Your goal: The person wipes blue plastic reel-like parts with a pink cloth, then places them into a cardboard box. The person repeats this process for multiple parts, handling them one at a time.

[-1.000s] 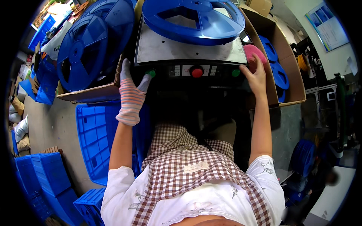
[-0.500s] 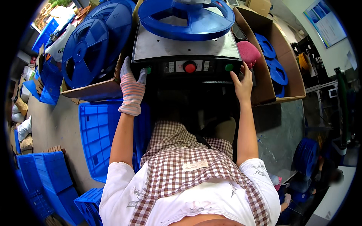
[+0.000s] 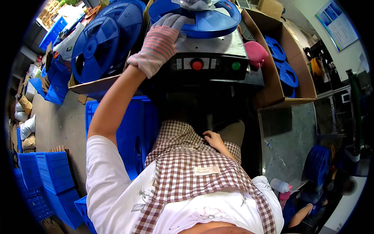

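Observation:
A large blue plastic reel (image 3: 214, 24) lies on the metal top plate of a black machine (image 3: 218, 48). My left hand (image 3: 159, 45), in a striped knit glove, reaches up to the reel's left side. Its fingers bend over the rim and the thumb sits lower against the edge. On the machine's front panel are a red button (image 3: 197, 64) and a green button (image 3: 236, 66); my left arm hides the panel's left end. My bare right hand (image 3: 213, 138) rests on the checked apron (image 3: 183, 140) over my lap, fingers curled in, apparently with nothing in them.
To the left, a cardboard box (image 3: 103, 82) holds several large blue reels (image 3: 95, 48). Another box (image 3: 298, 50) on the right contains smaller blue parts. A pink cushion-like object (image 3: 256, 54) sits beside the machine. Blue crates (image 3: 54, 171) are stacked lower left; another person (image 3: 344, 185) is lower right.
My left hand has risen from beside the left green button to the reel's rim. My right hand has left the right green button and come down to my lap.

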A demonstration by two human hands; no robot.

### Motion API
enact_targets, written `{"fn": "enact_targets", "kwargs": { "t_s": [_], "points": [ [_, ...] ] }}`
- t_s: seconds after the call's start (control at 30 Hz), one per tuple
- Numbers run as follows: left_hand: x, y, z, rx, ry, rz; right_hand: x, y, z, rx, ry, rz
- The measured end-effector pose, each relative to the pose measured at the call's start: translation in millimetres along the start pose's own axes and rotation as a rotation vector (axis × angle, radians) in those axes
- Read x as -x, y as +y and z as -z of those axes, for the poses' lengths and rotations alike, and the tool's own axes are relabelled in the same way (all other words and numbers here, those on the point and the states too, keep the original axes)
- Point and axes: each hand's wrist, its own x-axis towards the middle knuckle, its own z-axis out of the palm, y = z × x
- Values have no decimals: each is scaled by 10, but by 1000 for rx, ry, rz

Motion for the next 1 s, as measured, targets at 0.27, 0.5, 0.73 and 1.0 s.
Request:
{"fn": "enact_targets", "kwargs": {
  "t_s": [0.27, 0.5, 0.73, 1.0],
  "points": [
    [-232, -248, -242, -172, -178, -116, -244, 191, 7, -365, 0, -88],
    [-298, -358, -285, -266, -267, -135, -287, 165, -11, -473, -21, -98],
    [-400, -503, -381, -409, -233, -256, -298, 177, -13, -467, -1, -102],
    [-225, -631, 157, -135, -124, -229, -371, 181, -27, -518, 22, -72]
  ]
}}
